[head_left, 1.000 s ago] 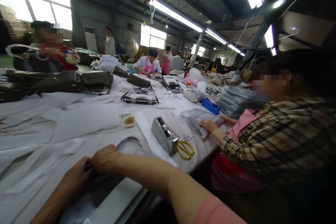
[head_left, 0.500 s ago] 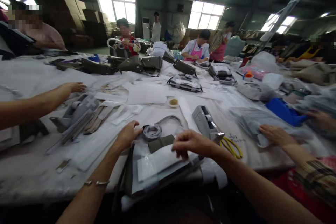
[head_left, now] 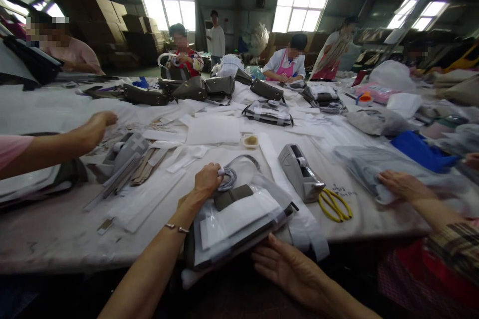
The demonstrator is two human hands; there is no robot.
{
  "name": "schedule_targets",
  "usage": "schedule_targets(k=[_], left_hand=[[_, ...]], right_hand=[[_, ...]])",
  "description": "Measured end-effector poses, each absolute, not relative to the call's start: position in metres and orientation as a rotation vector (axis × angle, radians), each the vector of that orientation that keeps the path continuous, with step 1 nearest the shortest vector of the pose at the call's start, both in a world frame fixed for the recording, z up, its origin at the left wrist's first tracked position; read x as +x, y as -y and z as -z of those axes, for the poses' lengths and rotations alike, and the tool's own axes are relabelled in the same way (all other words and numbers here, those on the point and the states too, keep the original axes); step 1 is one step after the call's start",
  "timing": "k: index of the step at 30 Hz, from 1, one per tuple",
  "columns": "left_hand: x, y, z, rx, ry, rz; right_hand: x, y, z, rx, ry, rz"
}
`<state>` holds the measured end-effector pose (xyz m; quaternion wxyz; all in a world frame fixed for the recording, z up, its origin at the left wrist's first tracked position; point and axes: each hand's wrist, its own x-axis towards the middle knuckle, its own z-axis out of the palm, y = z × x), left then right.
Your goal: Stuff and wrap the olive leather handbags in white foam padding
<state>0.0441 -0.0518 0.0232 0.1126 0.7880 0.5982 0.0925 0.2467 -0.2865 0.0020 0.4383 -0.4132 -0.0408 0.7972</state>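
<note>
A dark olive bag (head_left: 286,217) lies flat at the table's front edge, covered with clear film and white sheets (head_left: 239,217). On its upper part rest a small olive flap-like piece (head_left: 234,197) and a grey coiled strap (head_left: 229,179) with a white wrap. My left hand (head_left: 207,179), a bracelet on its wrist, is closed at the coil's left side, pinching its wrapped part. Below the bag's front right edge, my right hand (head_left: 286,264) is open, fingers stretched along that edge; whether they touch it I cannot tell.
Right of the bag stand a grey tape dispenser (head_left: 301,172) and yellow-handled scissors (head_left: 335,204). A co-worker's hand (head_left: 398,182) rests on a plastic-wrapped item at right. Another person's arm (head_left: 75,144) reaches in from the left, above card strips (head_left: 145,164).
My left hand has moved right and closed on the coiled strap. My right hand has dropped from above the bag to its front edge and opened. The left co-worker's hand has drawn back slightly.
</note>
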Motion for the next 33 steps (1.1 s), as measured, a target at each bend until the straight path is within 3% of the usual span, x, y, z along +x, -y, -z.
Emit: schedule_targets(k=[11,16,25,33], left_hand=[[0.004,0.058,-0.156,2.324,-1.500,-0.509],[-0.010,0.054,-0.202,2.376,-1.518,-0.530],[0.002,0.081,-0.203,2.777,-2.156,-0.345],[0.014,0.033,-0.205,2.779,-2.096,-0.318]], right_hand=[[0.216,0.233,-0.007,-0.697,0.202,-1.785],[0.208,0.202,-0.013,-0.744,0.148,-1.779],[0.190,0.182,-0.019,-0.800,-0.116,-1.799],[0.208,0.173,-0.021,-0.680,-0.145,-1.699]])
